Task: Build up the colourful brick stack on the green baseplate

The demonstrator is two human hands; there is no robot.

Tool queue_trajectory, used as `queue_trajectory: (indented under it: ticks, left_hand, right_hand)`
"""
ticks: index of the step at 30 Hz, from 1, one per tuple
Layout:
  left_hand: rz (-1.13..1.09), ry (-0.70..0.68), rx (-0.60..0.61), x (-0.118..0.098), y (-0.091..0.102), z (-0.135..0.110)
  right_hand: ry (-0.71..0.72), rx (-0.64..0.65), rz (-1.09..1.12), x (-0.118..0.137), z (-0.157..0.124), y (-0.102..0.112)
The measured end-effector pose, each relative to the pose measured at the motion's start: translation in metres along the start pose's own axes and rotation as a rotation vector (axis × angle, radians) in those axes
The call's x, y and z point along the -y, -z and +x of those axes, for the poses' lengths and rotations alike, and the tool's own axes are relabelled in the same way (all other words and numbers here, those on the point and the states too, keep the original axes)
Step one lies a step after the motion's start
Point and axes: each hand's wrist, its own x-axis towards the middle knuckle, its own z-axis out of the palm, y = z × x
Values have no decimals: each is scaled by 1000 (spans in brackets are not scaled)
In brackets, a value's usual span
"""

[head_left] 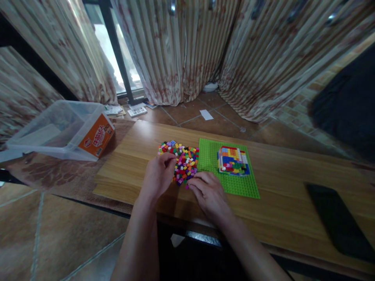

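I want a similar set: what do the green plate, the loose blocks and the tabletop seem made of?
Green plate: likely moulded plastic, matte, fine stud grid.
Loose blocks: probably plastic too, bright solid colours, slight gloss.
Tabletop: wood or wood-look laminate, visible grain lines, satin sheen.

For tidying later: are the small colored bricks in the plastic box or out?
Out. The bricks lie loose on the wooden table, beside the green baseplate.

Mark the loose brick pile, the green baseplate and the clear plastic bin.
loose brick pile (186,160): head view, middle of the heap.
green baseplate (234,184): head view, bare studded part near its front edge.
clear plastic bin (58,132): head view, its see-through wall.
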Motion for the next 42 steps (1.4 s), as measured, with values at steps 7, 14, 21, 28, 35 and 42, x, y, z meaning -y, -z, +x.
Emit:
queue_trajectory:
  ticks: [7,14,21,28,35,42]
  left_hand:
    - [17,-19,-1,2,-1,2]
    - [10,-8,3,2,2,2]
    - [56,-2,17,-1,0,3]
    - [34,-6,21,0,-2,3]
    - [71,22,26,-4,0,3]
    - [47,22,35,-3,0,3]
  right_hand:
    - [-40,-142,117,4,5,13]
    - [-285,-473,113,-33,-9,59]
    - [-417,-460,0,-72,-21,79]
    - [-404,-422,-2,-75,-17,77]
    - [-508,-469,55,-78,-14,75]
    - [-599,-507,169,-80,-13,70]
